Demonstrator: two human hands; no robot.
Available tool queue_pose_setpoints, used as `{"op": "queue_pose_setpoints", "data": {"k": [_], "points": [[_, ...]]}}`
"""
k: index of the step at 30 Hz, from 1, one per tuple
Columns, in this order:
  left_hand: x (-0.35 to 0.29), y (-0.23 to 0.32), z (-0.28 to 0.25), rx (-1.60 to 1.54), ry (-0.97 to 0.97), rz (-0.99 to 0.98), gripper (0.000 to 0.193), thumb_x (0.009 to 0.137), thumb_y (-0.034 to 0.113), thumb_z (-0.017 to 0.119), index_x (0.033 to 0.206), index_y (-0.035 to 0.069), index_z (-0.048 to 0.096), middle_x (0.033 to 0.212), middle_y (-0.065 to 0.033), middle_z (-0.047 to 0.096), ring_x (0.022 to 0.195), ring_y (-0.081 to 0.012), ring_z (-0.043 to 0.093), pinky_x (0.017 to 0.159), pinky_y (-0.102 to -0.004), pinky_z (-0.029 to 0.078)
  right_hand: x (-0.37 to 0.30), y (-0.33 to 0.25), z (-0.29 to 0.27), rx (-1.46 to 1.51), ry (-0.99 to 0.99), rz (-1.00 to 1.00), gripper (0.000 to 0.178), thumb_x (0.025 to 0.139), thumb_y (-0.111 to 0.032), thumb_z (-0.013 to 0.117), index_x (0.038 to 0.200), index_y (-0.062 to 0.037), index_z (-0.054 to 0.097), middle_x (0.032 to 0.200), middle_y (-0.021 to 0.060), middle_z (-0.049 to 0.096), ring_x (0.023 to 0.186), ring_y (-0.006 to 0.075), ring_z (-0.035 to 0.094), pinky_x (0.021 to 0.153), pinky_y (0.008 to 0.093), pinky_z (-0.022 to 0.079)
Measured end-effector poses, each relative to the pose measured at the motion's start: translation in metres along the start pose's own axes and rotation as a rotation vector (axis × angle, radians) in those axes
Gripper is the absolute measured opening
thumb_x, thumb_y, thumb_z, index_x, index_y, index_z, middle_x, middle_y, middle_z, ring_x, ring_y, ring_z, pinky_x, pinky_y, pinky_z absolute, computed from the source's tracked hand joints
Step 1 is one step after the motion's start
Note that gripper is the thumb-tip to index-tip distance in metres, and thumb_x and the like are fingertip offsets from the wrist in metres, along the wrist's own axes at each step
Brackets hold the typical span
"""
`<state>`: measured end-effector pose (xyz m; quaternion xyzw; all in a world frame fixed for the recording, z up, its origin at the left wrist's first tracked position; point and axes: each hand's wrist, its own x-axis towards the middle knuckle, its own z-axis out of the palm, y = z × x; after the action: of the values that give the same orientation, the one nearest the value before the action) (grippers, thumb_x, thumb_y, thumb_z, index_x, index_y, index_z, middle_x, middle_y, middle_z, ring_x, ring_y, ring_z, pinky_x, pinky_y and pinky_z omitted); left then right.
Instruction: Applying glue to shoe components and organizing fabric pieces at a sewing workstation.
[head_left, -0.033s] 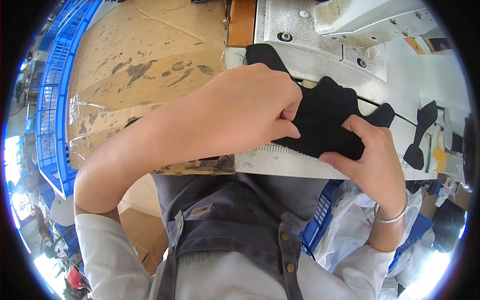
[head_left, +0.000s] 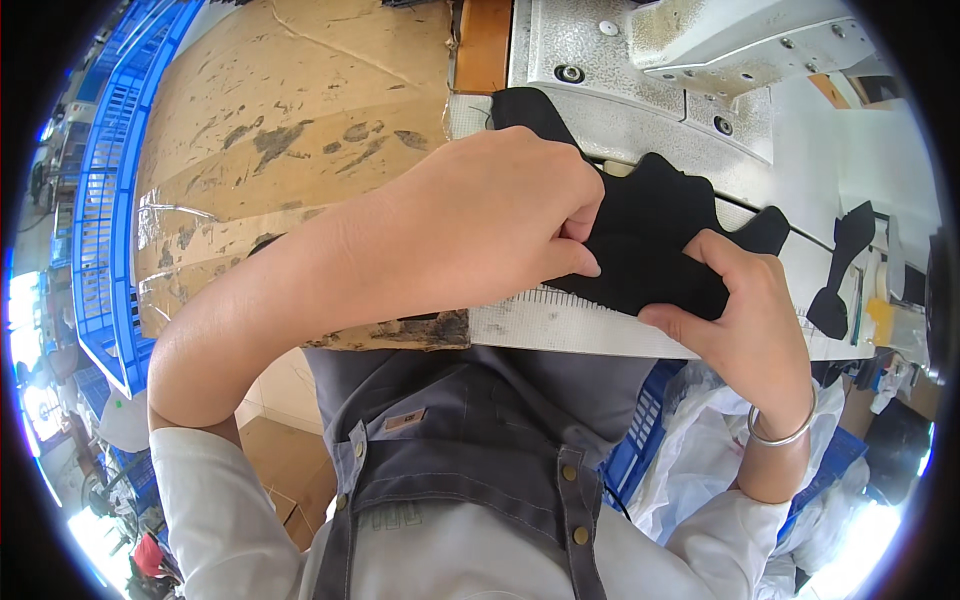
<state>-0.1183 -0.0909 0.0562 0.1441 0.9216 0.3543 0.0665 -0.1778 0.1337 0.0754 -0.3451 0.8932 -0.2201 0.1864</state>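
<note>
A black fabric piece (head_left: pixel 655 215) with a wavy, lobed outline lies across the white work surface in front of a white machine. My left hand (head_left: pixel 530 210) reaches over from the left, its fingers curled and closed on the fabric's left part. Its thumb presses on the cloth, and the hand hides what lies under it. At the right end, my right hand (head_left: pixel 750 310) grips the same fabric, thumb at the near edge and fingers curled over its top. Below the cloth, a ruler scale (head_left: pixel 545 297) shows along the surface.
Worn, taped cardboard (head_left: pixel 330 100) covers the left of the table. The white machine (head_left: pixel 600 75), likely a sewing machine, stands at the back. A narrow black piece (head_left: pixel 845 265) lies at the right. A blue crate (head_left: pixel 105 200) is at far left; clear plastic (head_left: pixel 690 450) hangs below the table's right.
</note>
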Motion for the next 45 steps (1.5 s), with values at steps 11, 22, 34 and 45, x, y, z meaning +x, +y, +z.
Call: {"op": "queue_pose_setpoints", "data": {"k": [11,22,34,45], "points": [[-0.008,0.005,0.005,0.043,0.046,-0.002,0.02,0.079,0.018,0.071,0.082,0.003,0.058,0.067,-0.0105,0.058,0.062,-0.0262,0.058,0.056,-0.0349,0.044,-0.001,0.001,0.0,-0.034,-0.002,-0.035,0.037,0.065,-0.021,0.08,0.084,0.0023,0.059,0.068,0.0219,0.058,0.065,0.0403,0.059,0.057,0.0408,0.045],[-0.028,0.047,0.024,0.522,0.263,-0.16,0.02,0.077,0.008,0.065,0.096,0.004,0.06,0.101,-0.0138,0.058,0.09,-0.0324,0.059,0.073,-0.0385,0.046,-0.001,0.006,-0.003,-0.056,-0.039,0.012,0.04,0.061,-0.017,0.081,0.087,0.0037,0.058,0.069,0.0211,0.055,0.063,0.0391,0.054,0.057,0.0373,0.042],[-0.033,0.051,0.089,0.563,0.164,0.042,0.086,0.071,0.046,0.064,0.137,-0.004,0.04,0.145,-0.0186,0.038,0.134,-0.0334,0.037,0.108,-0.0455,0.029,-0.016,0.042,-0.021,0.455,-0.216,0.202,0.029,0.085,-0.021,0.071,0.076,-0.0016,0.05,0.061,0.0019,0.051,0.052,0.0056,0.048,0.046,0.0219,0.04],[-0.032,0.051,0.088,0.595,0.099,0.071,0.066,0.082,0.053,0.052,0.138,0.021,0.046,0.147,-0.0218,0.032,0.136,-0.0374,0.032,0.108,-0.0496,0.027,-0.024,0.047,-0.023,0.344,-0.126,0.164,0.028,0.084,-0.013,0.07,0.069,-0.0028,0.049,0.057,-0.0026,0.049,0.049,0.0023,0.041,0.044,0.0193,0.032]]}}
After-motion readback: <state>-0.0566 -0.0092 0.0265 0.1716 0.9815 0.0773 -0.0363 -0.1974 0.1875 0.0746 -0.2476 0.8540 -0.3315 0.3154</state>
